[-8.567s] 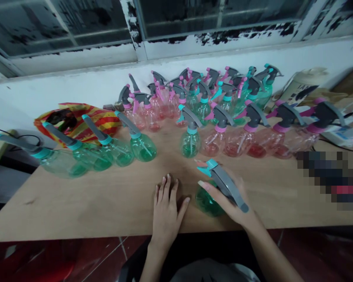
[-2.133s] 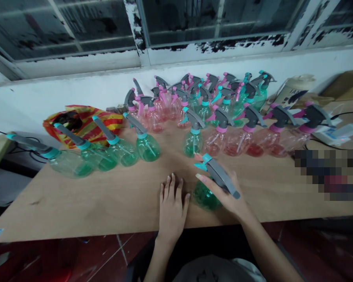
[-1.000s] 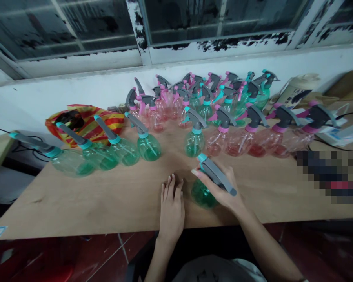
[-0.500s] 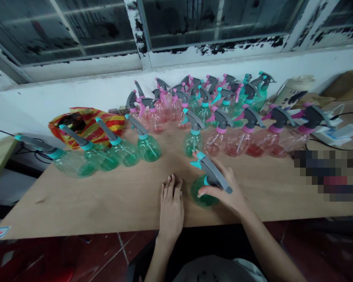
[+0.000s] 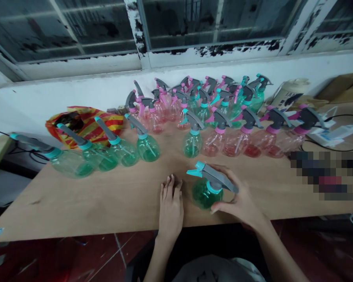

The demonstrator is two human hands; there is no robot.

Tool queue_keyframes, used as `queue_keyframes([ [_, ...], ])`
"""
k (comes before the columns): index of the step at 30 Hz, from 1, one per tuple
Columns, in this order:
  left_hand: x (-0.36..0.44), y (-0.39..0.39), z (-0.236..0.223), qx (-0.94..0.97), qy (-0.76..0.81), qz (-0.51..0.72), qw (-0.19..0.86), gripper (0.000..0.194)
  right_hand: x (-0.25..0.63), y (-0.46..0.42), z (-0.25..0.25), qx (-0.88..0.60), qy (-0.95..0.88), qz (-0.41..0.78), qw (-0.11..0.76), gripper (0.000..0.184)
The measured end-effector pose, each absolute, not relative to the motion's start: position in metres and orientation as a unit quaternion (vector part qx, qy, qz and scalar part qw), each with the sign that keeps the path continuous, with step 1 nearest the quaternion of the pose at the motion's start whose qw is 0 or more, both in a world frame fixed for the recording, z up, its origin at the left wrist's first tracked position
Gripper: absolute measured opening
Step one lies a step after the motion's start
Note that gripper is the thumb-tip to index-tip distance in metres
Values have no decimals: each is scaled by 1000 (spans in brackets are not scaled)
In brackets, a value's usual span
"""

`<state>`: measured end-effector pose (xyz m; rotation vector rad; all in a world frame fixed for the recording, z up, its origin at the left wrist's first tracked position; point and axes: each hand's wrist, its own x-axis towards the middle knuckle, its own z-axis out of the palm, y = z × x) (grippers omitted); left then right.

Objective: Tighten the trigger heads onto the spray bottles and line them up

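Note:
A green spray bottle point(image 5: 205, 192) with a grey trigger head and teal nozzle stands near the front edge of the wooden table point(image 5: 106, 199). My right hand point(image 5: 241, 197) is wrapped round its right side and back, fingers curled on the body below the trigger. My left hand point(image 5: 171, 205) lies flat on the table just left of the bottle, fingers stretched out together, holding nothing.
Green spray bottles point(image 5: 117, 149) stand in a row at the left. Pink ones point(image 5: 253, 137) line the right, and several mixed bottles point(image 5: 194, 98) crowd the back by the wall. A red-and-yellow striped bag point(image 5: 85, 121) sits back left. Cables and a power strip point(image 5: 332, 135) lie at the right.
My right hand slid from the trigger head down to the bottle's side and back. The bottle's head now points left, lower than before. My left hand stayed flat.

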<state>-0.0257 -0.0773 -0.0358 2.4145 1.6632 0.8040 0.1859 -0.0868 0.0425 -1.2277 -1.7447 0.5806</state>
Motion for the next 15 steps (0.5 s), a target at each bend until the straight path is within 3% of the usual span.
queue_keyframes([
  [4, -25, -77, -38, 786, 543, 285, 75, 38, 190, -101, 30, -525, -711, 201, 423, 74],
  [8, -25, -77, -34, 772, 543, 313, 106, 37, 189, -112, 21, -551, -709, 176, 402, 57],
  [15, -35, -84, -23, 599, 569, 489, 279, 29, 168, -97, 21, -567, -710, 112, 403, 46],
])
